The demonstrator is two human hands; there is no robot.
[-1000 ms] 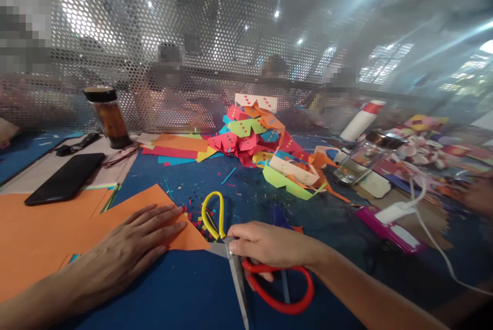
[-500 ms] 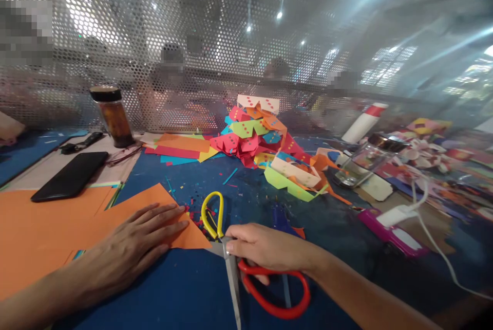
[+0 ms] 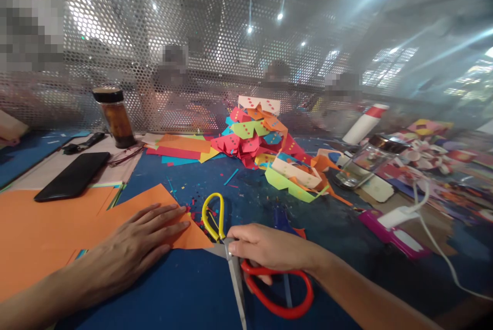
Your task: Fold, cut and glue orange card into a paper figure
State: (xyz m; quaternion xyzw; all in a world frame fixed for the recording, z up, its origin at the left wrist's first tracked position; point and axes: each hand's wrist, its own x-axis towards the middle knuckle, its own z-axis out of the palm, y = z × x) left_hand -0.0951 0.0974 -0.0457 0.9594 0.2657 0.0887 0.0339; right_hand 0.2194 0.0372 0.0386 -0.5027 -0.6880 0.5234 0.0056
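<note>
My left hand [image 3: 148,240] lies flat with its fingers stretched out, pressing a sheet of orange paper [image 3: 194,237] onto the blue tabletop. A pair of scissors [image 3: 235,273] is in my right hand [image 3: 265,248], gripped near the pivot. One scissor handle is yellow and points away from me; the other is red and sits beneath my wrist. Its blades are spread wide. One blade reaches left to the paper's pointed corner, and the other points toward me. Small colored paper scraps lie beyond the paper's edge.
A pile of folded dotted paper pieces [image 3: 250,137] stands at the back. At the left are a black phone [image 3: 73,176] and a lidded jar of brown liquid [image 3: 117,119]. A glass jar [image 3: 365,160] and a magenta device [image 3: 395,235] with a white cable lie right.
</note>
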